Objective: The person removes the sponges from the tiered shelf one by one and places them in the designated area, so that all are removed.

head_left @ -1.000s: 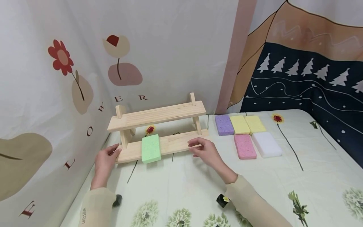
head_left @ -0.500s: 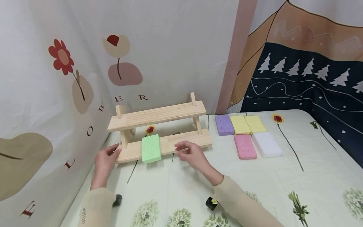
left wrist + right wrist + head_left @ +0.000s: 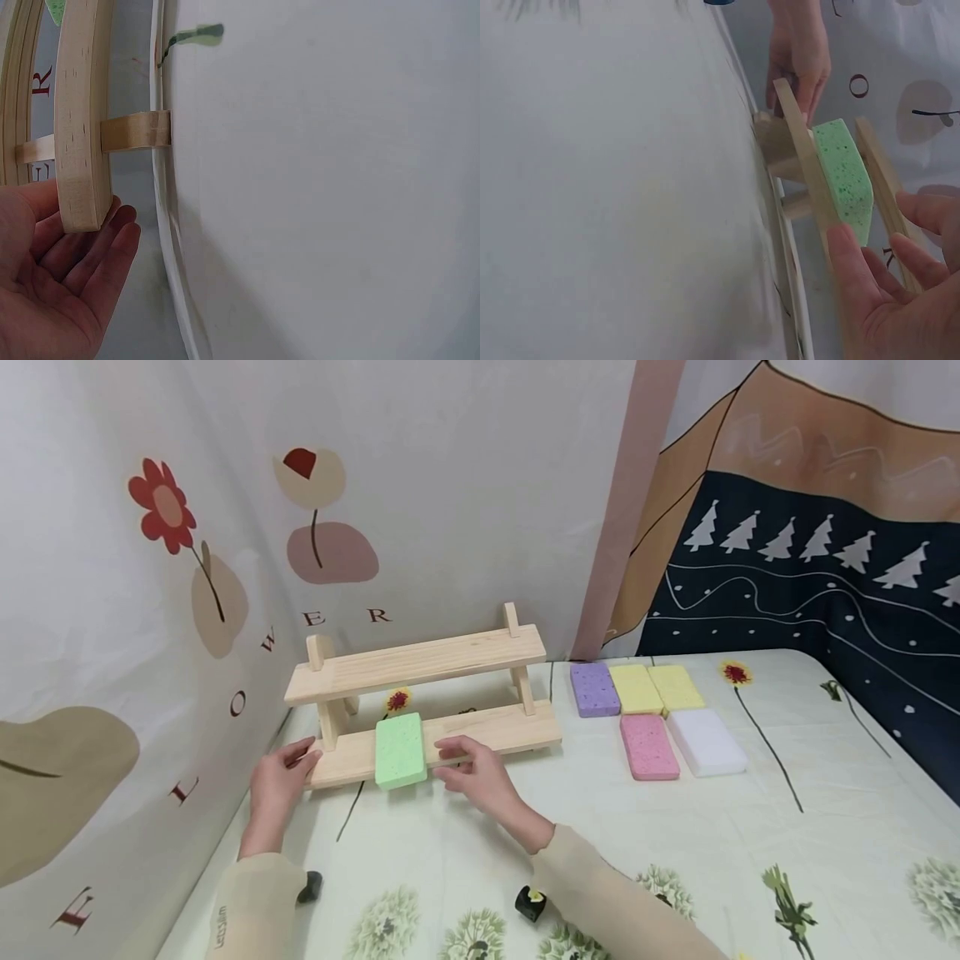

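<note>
A two-tier wooden shelf (image 3: 442, 653) stands at the back left of the table. Flat on its lower board lies a green sponge (image 3: 400, 750), jutting a little past the front edge. My left hand (image 3: 279, 785) holds the lower board's left end, thumb above and fingers beneath; the left wrist view shows these fingers (image 3: 112, 262) behind the board end (image 3: 82, 150). Just right of the sponge, my right hand (image 3: 480, 781) is at the board's front edge with thumb and fingers apart. In the right wrist view its thumb (image 3: 847, 259) is close to the green sponge (image 3: 844, 169).
Right of the shelf lie a purple sponge (image 3: 595, 690), two yellow sponges (image 3: 636, 690), a pink sponge (image 3: 648, 747) and a white sponge (image 3: 707, 742). A patterned cloth wall (image 3: 450, 502) rises close behind the shelf. Flower-print cloth (image 3: 450, 852) covers the table.
My right hand has moved left along the lower board, from near its right end to beside the green sponge. The left hand, shelf and sponges have stayed in place.
</note>
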A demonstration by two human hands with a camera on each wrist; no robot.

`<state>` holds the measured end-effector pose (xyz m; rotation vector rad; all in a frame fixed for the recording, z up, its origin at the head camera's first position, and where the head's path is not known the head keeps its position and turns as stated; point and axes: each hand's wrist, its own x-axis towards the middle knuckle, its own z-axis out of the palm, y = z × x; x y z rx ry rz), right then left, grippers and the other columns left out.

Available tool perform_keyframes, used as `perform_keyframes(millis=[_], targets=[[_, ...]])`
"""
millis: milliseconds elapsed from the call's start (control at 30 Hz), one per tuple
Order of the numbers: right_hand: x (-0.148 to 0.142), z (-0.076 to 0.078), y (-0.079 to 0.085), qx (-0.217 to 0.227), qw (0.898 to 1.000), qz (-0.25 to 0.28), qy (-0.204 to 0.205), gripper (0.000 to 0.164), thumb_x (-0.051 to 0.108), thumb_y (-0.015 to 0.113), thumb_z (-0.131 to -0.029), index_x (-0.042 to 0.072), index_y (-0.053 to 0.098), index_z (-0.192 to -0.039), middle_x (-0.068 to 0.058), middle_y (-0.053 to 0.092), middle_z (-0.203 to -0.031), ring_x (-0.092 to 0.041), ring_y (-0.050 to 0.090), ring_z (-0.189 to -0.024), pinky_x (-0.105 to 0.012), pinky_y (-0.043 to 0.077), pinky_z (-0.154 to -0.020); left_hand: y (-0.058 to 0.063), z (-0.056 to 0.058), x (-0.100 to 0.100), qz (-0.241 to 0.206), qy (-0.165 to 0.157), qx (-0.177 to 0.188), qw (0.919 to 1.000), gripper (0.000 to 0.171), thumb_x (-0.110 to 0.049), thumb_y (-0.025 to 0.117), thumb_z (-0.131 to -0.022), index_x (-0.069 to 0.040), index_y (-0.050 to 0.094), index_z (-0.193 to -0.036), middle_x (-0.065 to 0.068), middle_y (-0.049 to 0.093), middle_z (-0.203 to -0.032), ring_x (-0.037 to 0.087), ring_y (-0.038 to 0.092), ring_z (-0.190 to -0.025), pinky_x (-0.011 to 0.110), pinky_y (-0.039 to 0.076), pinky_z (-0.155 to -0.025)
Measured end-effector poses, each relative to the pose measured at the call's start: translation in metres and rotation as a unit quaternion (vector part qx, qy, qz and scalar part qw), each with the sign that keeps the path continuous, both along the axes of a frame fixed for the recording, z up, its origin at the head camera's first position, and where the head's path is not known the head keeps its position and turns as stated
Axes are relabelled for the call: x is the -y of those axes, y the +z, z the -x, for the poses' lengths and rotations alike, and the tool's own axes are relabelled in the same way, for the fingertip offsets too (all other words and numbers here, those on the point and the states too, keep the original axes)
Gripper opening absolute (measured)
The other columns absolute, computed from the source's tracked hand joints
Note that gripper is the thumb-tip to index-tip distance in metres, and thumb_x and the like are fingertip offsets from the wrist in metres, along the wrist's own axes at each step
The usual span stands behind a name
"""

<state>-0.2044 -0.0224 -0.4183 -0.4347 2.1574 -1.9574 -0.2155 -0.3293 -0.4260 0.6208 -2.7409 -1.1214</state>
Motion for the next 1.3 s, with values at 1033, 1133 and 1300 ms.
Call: perform_keyframes(millis=[1033,1133,1300], targets=[[0.028,0.010,-0.019,0.026,0.998,0.032,-0.052,0.038,0.001,0.073,-0.087,0.003,0.064,-0.124,-0.018,0.065,-0.121,-0.022,0.071,-0.089,-0.033,0.062,-0.075,-0.001,0.002,0.000,0.003,0.006,-0.001,1.0000,0.044,-0.027,0.056,-0.103,-0.011,0.054,-0.144,0.020,0.057,-0.143,0.037,0.055,-0.126,0.027,0.046,-0.078],[0.023,0.010,-0.019,0.027,0.998,0.026,-0.053,0.037,0.001,0.073,-0.087,0.004,0.065,-0.123,-0.017,0.066,-0.121,-0.020,0.070,-0.089,-0.030,0.062,-0.075,0.000,0.001,0.000,0.005,0.006,-0.001,1.0000,0.044,-0.028,0.056,-0.103,-0.011,0.054,-0.144,0.020,0.056,-0.143,0.036,0.056,-0.126,0.024,0.045,-0.075],[0.014,0.007,-0.016,0.019,0.999,0.021,-0.046,0.033,0.001,0.072,-0.088,0.004,0.067,-0.120,-0.016,0.068,-0.118,-0.021,0.072,-0.090,-0.029,0.062,-0.075,0.000,0.001,0.001,0.008,0.003,-0.002,1.0000,0.045,-0.029,0.057,-0.103,-0.011,0.054,-0.143,0.020,0.056,-0.143,0.036,0.056,-0.125,0.021,0.044,-0.072]])
